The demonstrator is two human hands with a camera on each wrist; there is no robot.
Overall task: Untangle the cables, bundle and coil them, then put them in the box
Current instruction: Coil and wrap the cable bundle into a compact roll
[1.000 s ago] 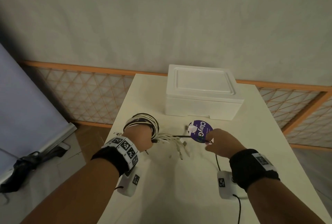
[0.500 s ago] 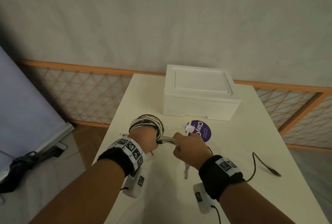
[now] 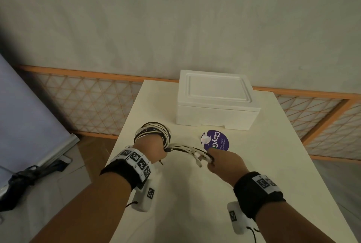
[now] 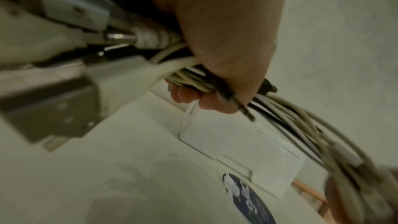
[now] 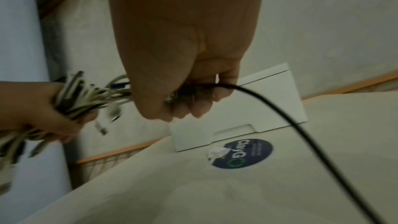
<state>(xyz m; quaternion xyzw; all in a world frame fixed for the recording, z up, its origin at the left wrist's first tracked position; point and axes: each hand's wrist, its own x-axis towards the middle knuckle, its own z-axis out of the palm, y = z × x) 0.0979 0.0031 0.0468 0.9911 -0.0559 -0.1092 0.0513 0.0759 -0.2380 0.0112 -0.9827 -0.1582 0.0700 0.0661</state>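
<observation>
A coil of white and black cables is looped round my left hand, which grips it above the cream table. In the left wrist view the strands pass through the curled fingers, with blurred plugs in the foreground. The loose tails stretch rightwards to my right hand, which is curled round their ends. From that fist a black cable trails down to the right. The white foam box stands at the back of the table with its lid on.
A round purple sticker lies on the table just in front of the box. The table's left edge drops to the floor, where a black object lies. An orange lattice railing runs behind the table.
My right hand left its spot at the right, came in to the tails beside my left hand and has pulled them out to the right. The black cable no longer lies on the table.
</observation>
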